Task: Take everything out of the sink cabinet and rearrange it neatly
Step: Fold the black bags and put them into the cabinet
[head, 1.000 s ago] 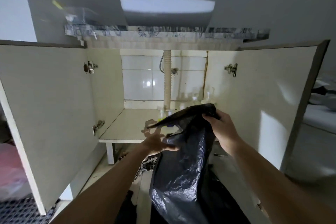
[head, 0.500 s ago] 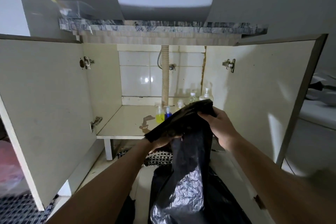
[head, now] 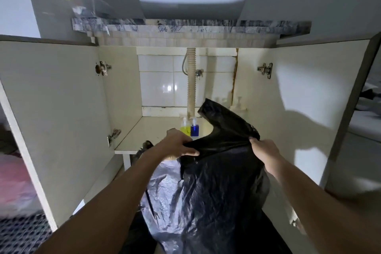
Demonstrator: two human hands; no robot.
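Note:
A large black plastic bag (head: 218, 187) hangs in front of the open sink cabinet (head: 152, 132). My left hand (head: 179, 144) grips its top edge on the left, and my right hand (head: 262, 151) grips the top edge on the right, stretching the rim between them. One bag handle (head: 216, 109) sticks up behind. On the cabinet floor stand a small bottle of yellow liquid (head: 185, 128) and a small bottle of blue liquid (head: 194, 129), just beyond my left hand. A clear pump bottle (head: 239, 105) shows at the back right, partly hidden by the bag.
Both cabinet doors, the left door (head: 51, 119) and the right door (head: 309, 109), stand wide open. A corrugated drain pipe (head: 191, 82) runs down the tiled back wall. A pink bag (head: 14, 181) and a patterned mat (head: 22, 235) lie at the lower left.
My hands moved apart along the bag's top, pulling its rim wider. My left hand went from reaching under the edge to gripping it. The view shifted slightly.

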